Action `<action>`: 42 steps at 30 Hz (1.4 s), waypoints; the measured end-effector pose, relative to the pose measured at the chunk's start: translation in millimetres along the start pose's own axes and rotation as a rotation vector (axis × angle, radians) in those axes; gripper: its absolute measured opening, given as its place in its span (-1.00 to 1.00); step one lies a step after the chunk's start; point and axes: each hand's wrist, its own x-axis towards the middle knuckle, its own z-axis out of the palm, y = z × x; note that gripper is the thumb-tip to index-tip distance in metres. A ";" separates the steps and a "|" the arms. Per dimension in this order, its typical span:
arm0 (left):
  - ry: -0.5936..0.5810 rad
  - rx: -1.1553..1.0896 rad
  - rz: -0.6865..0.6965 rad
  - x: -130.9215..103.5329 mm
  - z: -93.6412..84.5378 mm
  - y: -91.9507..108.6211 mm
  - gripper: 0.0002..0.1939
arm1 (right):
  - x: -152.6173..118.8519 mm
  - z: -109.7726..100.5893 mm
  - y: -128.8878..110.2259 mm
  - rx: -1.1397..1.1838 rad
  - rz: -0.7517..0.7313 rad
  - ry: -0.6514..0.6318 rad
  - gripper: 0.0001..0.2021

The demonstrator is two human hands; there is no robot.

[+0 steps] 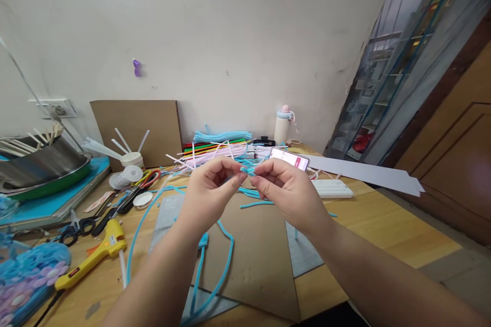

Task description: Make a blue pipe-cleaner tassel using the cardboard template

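The single view sits at the person's head, looking forward and slightly down across the wooden table [383, 230] toward the white wall [230, 36] behind its far edge. It rides close: both forearms enter from the bottom edge and the hands meet near the centre of the frame. The table's right edge runs diagonally toward a door [456, 163] at the right.

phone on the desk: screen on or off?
On. The phone, propped behind the right hand, shows a lit white screen with a pink patch.
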 end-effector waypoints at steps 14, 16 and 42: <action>-0.039 -0.064 -0.083 0.9 1.0 -0.1 -0.89 | 0.1 -1.0 4.9 -0.071 -0.182 -0.017 -0.92; -0.039 -0.060 -0.069 0.5 1.5 -0.8 -0.88 | -0.2 -1.5 4.5 -0.086 -0.181 -0.027 -0.90; 0.103 0.878 0.887 -6.0 6.8 -26.4 -0.77 | 13.1 -4.6 -7.4 0.125 0.161 -0.183 -0.78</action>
